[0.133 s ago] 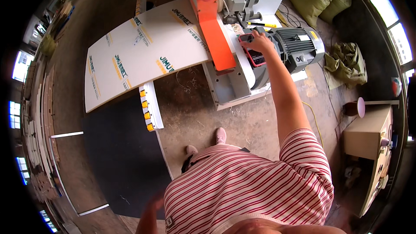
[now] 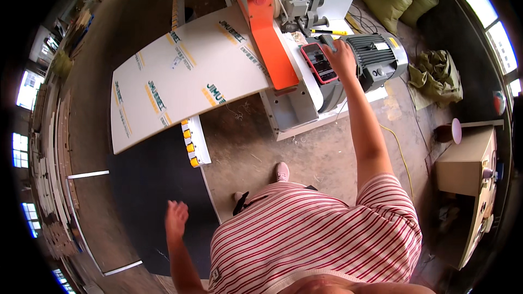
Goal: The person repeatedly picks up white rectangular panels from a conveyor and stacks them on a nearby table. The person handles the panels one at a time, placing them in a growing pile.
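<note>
A phone (image 2: pixel 320 64) in a red case lies tilted, its dark lit screen facing up, on the grey motor housing. Just right of it, my right hand (image 2: pixel 342 59) reaches over the housing, holding nothing I can see. One finger points toward the phone's upper edge; the other fingertips are partly hidden. My left hand (image 2: pixel 176 218) hangs above the black belt (image 2: pixel 147 185), slightly blurred, fingers stretched out and empty. Beyond it, a large white printed panel (image 2: pixel 180 76) lies on the machine, its right edge beside the orange guard (image 2: pixel 272 49).
A finned grey motor (image 2: pixel 376 54) stands right of my right hand, with a smaller motor (image 2: pixel 299 0) behind. Yellow rollers (image 2: pixel 189 147) line a white rail below the panel. Green sacks (image 2: pixel 389 0) and a wooden desk (image 2: pixel 463 158) stand at right. A yellow cable (image 2: pixel 403 152) crosses the floor.
My right hand has shifted right off the phone's upper end, uncovering its screen. My left hand has risen from the lower edge to over the black belt. The view has moved slightly.
</note>
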`<state>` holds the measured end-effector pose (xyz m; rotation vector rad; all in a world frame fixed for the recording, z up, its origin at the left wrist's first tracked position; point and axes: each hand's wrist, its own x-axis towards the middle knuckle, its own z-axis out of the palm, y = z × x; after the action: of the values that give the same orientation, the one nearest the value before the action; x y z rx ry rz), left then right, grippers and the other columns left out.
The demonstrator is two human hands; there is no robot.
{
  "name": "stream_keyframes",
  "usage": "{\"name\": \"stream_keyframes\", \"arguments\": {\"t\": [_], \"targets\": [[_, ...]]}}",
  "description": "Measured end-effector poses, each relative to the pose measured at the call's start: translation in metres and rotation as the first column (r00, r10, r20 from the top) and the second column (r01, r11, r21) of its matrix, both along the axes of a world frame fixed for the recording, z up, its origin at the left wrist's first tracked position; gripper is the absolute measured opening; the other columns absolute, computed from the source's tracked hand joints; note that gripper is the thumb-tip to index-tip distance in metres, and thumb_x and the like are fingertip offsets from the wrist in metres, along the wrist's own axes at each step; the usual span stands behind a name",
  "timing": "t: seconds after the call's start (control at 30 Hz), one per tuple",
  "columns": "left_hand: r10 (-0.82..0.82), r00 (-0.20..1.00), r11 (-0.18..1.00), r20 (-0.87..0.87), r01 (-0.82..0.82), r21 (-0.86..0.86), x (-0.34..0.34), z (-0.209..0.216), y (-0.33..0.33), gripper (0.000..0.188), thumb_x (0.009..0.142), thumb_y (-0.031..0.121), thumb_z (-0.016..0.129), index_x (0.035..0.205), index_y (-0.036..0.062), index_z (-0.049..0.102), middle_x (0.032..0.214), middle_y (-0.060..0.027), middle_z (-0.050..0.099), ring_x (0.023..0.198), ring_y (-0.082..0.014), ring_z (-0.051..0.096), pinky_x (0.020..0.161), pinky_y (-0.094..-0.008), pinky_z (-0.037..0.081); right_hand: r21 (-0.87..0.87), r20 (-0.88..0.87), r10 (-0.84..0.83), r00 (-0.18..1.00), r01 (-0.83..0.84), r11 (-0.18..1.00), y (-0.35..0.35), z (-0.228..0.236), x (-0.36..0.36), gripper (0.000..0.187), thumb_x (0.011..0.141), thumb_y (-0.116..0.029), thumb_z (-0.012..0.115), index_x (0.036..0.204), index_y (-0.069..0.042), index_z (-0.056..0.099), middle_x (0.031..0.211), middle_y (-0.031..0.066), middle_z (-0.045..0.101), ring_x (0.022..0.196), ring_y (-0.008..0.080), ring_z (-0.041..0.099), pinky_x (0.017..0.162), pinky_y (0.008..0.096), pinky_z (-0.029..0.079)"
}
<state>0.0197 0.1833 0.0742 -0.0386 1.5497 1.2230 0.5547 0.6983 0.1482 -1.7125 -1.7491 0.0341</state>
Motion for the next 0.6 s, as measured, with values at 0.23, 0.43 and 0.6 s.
{"name": "stream_keyframes", "arguments": {"t": [0.23,0.43,0.6], "targets": [[0.458,0.841,0.696,0.289,-0.541,0.471,-0.049,0.017,0.167,0.103,0.071,0.047,0.068,0.138,0.0079,0.0,0.141,-0.0157,0.022,0.127,-0.0298,0.03,0.103,-0.0423,0.028,0.04,-0.196,0.275,0.941,-0.273,0.961,-0.11,-0.043,-0.048,0.024,0.081,-0.01,0.052,0.103,-0.001,0.05,0.106,0.0168,0.053,0.096,0.0353,0.052,0.082,0.0412,0.043],[0.419,0.804,0.575,0.423,-0.595,0.561,-0.041,-0.02,0.215,0.053,0.087,0.035,0.052,0.13,0.0073,0.037,0.133,-0.0073,0.041,0.122,-0.0276,0.037,0.101,-0.0472,0.029,-0.121,0.121,0.176,0.977,-0.162,0.979,-0.114,-0.064,-0.079,0.059,0.086,-0.032,0.045,0.133,-0.002,0.028,0.14,0.0199,0.023,0.128,0.0317,0.026,0.104,0.0434,0.022],[0.411,0.764,0.615,0.497,-0.635,0.467,-0.022,-0.022,0.177,0.052,0.088,0.035,0.049,0.13,0.0064,0.037,0.134,-0.0088,0.039,0.123,-0.0299,0.035,0.102,-0.0491,0.029,-0.29,0.261,0.083,0.962,-0.004,0.957,-0.137,-0.074,-0.078,0.069,0.088,-0.05,0.034,0.139,-0.006,0.017,0.146,0.0141,0.012,0.135,0.0257,0.012,0.107,0.0451,0.011]]}}
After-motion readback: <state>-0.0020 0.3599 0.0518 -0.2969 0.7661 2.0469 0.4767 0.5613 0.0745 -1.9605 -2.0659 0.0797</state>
